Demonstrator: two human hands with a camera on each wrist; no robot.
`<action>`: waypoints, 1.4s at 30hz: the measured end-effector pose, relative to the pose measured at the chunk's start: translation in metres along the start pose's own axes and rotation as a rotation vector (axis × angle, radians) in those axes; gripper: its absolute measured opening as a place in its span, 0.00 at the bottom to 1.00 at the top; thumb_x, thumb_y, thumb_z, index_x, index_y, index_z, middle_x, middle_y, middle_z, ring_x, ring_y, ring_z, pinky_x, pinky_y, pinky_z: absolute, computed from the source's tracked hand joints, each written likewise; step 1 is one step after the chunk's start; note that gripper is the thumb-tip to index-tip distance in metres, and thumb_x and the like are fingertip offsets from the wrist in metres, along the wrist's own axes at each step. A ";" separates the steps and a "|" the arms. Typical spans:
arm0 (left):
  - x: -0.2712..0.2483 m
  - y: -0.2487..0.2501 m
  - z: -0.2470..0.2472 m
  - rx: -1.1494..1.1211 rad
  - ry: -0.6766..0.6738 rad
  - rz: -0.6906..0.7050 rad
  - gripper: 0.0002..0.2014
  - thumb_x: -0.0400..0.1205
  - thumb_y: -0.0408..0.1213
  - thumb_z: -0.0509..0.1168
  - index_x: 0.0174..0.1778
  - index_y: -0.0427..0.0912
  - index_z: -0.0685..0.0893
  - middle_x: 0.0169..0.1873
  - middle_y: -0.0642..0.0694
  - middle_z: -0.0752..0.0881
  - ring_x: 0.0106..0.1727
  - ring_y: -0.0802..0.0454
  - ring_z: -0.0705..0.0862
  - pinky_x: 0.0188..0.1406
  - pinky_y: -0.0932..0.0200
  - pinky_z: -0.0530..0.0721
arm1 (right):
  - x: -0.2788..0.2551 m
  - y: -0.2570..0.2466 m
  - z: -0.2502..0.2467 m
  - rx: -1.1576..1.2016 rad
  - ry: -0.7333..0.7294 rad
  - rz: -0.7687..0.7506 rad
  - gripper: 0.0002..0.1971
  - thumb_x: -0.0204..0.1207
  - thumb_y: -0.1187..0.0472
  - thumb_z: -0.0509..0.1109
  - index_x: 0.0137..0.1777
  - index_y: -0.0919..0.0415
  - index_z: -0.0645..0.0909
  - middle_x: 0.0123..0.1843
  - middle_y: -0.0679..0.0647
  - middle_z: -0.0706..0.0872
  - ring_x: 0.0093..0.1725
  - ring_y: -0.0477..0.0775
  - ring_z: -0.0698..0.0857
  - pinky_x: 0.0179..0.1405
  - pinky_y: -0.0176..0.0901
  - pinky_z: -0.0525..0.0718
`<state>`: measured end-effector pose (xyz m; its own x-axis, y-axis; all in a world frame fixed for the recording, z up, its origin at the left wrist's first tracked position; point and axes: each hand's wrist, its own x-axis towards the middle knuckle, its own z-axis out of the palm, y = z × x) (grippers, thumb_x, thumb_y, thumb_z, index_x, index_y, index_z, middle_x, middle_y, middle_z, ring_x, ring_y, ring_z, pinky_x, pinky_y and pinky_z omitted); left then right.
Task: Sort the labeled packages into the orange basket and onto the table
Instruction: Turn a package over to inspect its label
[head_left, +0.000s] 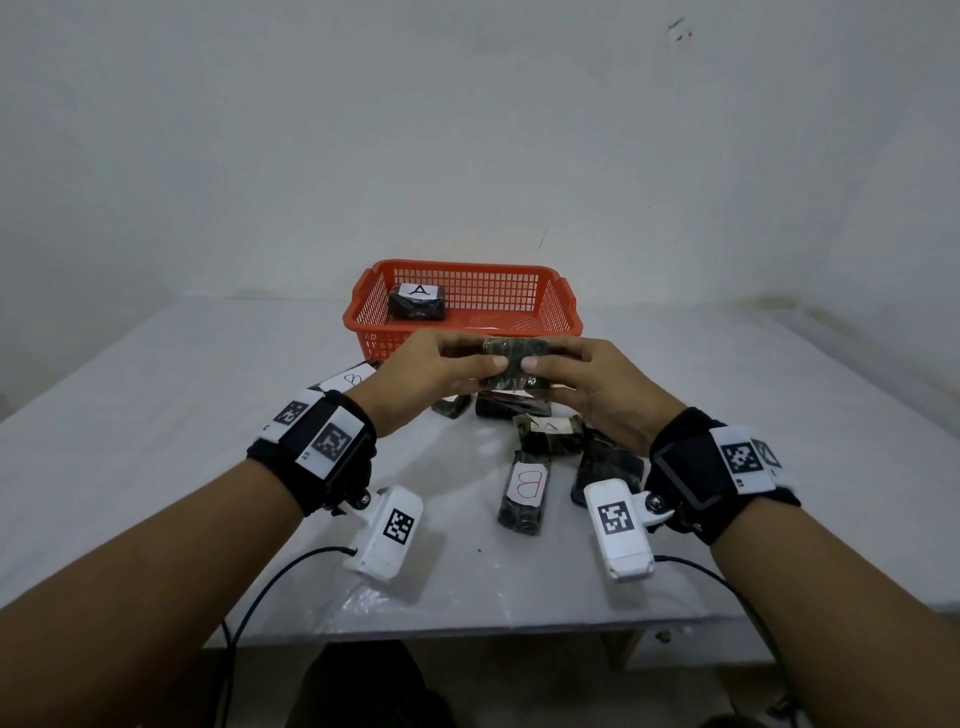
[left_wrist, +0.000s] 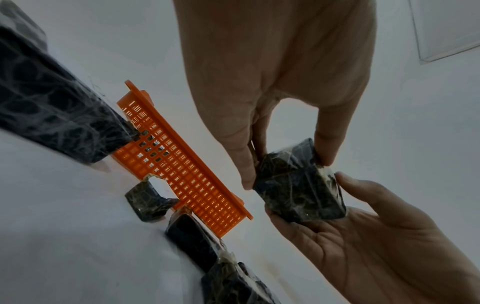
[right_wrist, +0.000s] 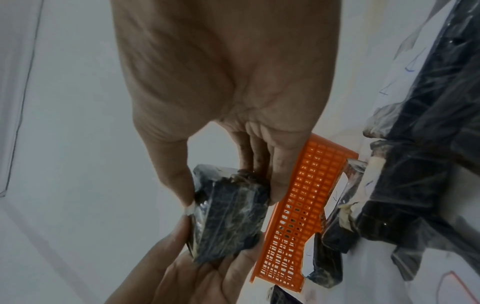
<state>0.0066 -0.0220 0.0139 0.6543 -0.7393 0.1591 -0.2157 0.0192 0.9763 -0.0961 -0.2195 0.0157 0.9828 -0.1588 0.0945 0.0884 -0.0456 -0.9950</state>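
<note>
Both hands hold one dark wrapped package (head_left: 514, 366) (left_wrist: 298, 187) (right_wrist: 231, 218) in the air just in front of the orange basket (head_left: 563, 299) (left_wrist: 182, 164) (right_wrist: 303, 205). My left hand (head_left: 441, 371) (left_wrist: 285, 162) pinches its left end; my right hand (head_left: 576, 376) (right_wrist: 228, 191) pinches its right end. Its label does not show. Inside the basket lies a package labeled A (head_left: 417, 301). On the table (head_left: 156, 415) lie a package labeled B (head_left: 525, 491), another B package (head_left: 349, 378) behind my left wrist, and several more dark packages (head_left: 550, 434).
The basket stands at the back middle of the white table, near the wall (head_left: 467, 130). Loose packages cluster between my wrists and under my hands. The table's front edge (head_left: 467, 631) runs below my forearms, with cables hanging from the wrist cameras.
</note>
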 end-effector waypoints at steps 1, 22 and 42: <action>0.000 0.000 0.000 0.000 0.001 0.002 0.20 0.83 0.38 0.74 0.71 0.39 0.87 0.65 0.42 0.91 0.68 0.42 0.90 0.75 0.37 0.82 | 0.000 0.000 0.000 0.004 0.003 0.003 0.16 0.81 0.66 0.75 0.68 0.69 0.85 0.64 0.65 0.91 0.66 0.63 0.90 0.73 0.57 0.85; 0.000 0.005 -0.002 0.012 0.048 -0.055 0.22 0.83 0.26 0.72 0.74 0.38 0.83 0.67 0.37 0.88 0.67 0.38 0.90 0.68 0.43 0.88 | -0.002 -0.006 -0.002 -0.038 -0.004 -0.026 0.26 0.70 0.68 0.83 0.69 0.63 0.85 0.64 0.61 0.92 0.66 0.58 0.91 0.74 0.58 0.84; -0.006 0.009 0.007 0.235 0.114 0.015 0.30 0.73 0.24 0.81 0.70 0.47 0.84 0.59 0.49 0.90 0.62 0.50 0.90 0.53 0.47 0.94 | -0.012 -0.012 0.007 0.111 0.014 0.127 0.20 0.83 0.58 0.74 0.73 0.62 0.82 0.68 0.67 0.88 0.62 0.68 0.92 0.62 0.63 0.91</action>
<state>-0.0045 -0.0215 0.0211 0.7242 -0.6595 0.2014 -0.3793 -0.1372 0.9150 -0.1079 -0.2100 0.0260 0.9849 -0.1698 -0.0324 -0.0182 0.0847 -0.9962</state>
